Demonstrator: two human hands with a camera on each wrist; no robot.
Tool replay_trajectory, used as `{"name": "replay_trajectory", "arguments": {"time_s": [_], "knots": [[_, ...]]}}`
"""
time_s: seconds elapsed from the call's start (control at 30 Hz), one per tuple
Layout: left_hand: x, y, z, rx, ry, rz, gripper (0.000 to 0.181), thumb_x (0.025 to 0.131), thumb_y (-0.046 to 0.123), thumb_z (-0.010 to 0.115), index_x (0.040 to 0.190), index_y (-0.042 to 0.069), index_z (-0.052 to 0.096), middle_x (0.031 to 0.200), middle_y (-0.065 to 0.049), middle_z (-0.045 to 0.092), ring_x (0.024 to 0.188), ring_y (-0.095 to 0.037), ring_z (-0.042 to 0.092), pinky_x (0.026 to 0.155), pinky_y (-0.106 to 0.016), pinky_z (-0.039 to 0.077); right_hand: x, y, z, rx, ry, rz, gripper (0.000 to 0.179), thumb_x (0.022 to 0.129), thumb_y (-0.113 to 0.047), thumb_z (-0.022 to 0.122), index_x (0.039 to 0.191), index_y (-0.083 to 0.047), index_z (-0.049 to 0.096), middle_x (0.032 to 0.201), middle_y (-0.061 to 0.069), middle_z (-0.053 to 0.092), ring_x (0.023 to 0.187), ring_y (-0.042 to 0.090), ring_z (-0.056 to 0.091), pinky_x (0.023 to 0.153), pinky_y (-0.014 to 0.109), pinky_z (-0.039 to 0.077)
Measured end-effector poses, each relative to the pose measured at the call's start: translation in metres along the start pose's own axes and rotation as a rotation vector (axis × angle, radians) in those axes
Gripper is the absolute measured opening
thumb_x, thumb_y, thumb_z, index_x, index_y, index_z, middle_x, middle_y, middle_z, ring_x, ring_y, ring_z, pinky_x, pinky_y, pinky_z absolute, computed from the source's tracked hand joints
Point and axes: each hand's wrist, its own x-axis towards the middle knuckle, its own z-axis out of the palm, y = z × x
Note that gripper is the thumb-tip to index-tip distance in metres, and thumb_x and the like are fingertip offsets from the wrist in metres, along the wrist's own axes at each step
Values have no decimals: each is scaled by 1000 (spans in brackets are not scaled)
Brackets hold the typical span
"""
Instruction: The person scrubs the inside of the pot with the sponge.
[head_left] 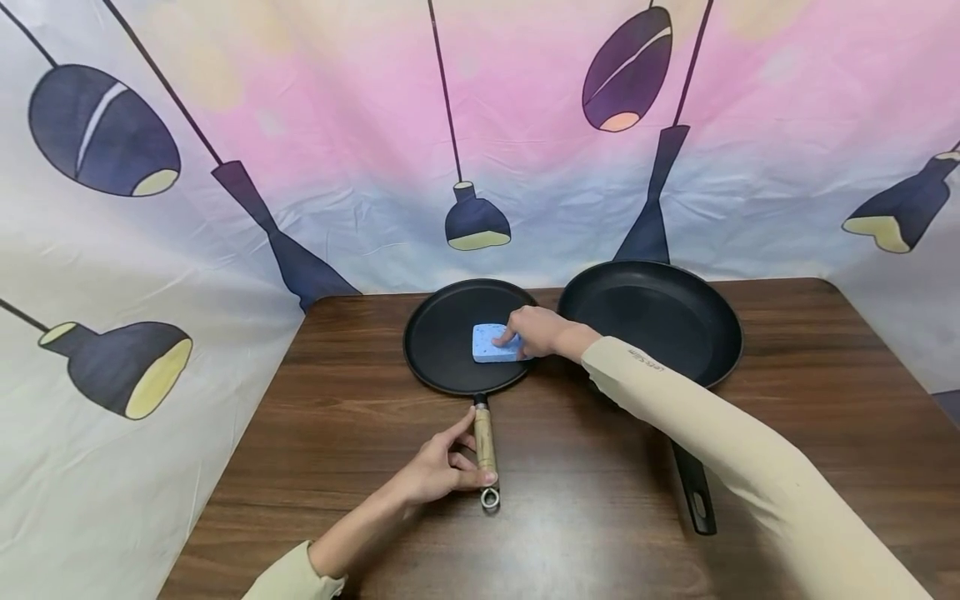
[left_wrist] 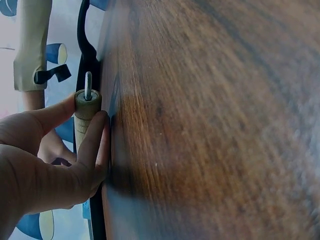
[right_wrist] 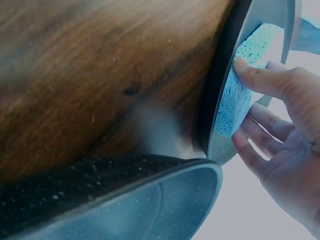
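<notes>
A flat black griddle pan [head_left: 442,350] with a wooden handle [head_left: 484,442] lies on the table. My left hand [head_left: 435,471] holds that handle, thumb near the metal hanging ring and fingers along its side; the left wrist view shows thumb and fingers on either side of the wood [left_wrist: 87,107]. On the pan's flat surface sits a light blue sponge [head_left: 487,343]. My right hand [head_left: 536,332] grips it from the right, and in the right wrist view the thumb presses one face of the sponge [right_wrist: 232,100] with fingers at its other side.
A larger, deeper black frying pan [head_left: 645,308] stands close to the right of the flat pan, its black handle [head_left: 693,487] pointing toward me. My right sleeve [head_left: 697,425] crosses over it. Behind the brown wooden table [head_left: 337,433] hangs a cloth [head_left: 375,167] printed with lamps.
</notes>
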Motion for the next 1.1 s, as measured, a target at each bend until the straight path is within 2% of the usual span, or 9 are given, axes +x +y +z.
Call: {"name": "replay_trajectory", "arguments": {"time_s": [0.27,0.5,0.7,0.97,1.1], "knots": [[1,1,0,2,-3,-1,103,85,10,84,164,7,17,126,-17,53,84,-11,65,72,-22,50,-4,-8,8,-24,8,-49,48,94,-6,74,138,-21,64,135,12,64,130,28,57,106,41,52],[1,1,0,1,-8,-2,103,86,9,83,164,7,16,126,-17,53,84,-11,66,71,-23,50,2,-29,16,-32,30,-165,45,92,-5,76,133,-22,69,133,10,67,125,26,61,102,39,55],[2,2,0,-3,-8,2,103,86,9,83,164,6,16,126,-17,53,85,-11,66,71,-23,51,20,-43,18,-39,61,-195,47,93,-10,76,137,-24,67,135,7,67,124,26,60,103,40,53],[1,-1,0,-36,-23,-11,103,86,10,84,164,5,17,126,-17,52,86,-12,67,73,-22,52,55,-54,27,-286,106,-184,55,104,-26,61,156,-32,43,150,13,52,134,29,53,111,43,47],[5,-1,0,-29,-16,8,102,86,9,83,163,5,17,124,-18,53,85,-12,67,72,-21,52,72,-47,24,-308,105,-124,56,107,-24,55,159,-33,36,155,13,46,137,29,50,112,41,47]]}}
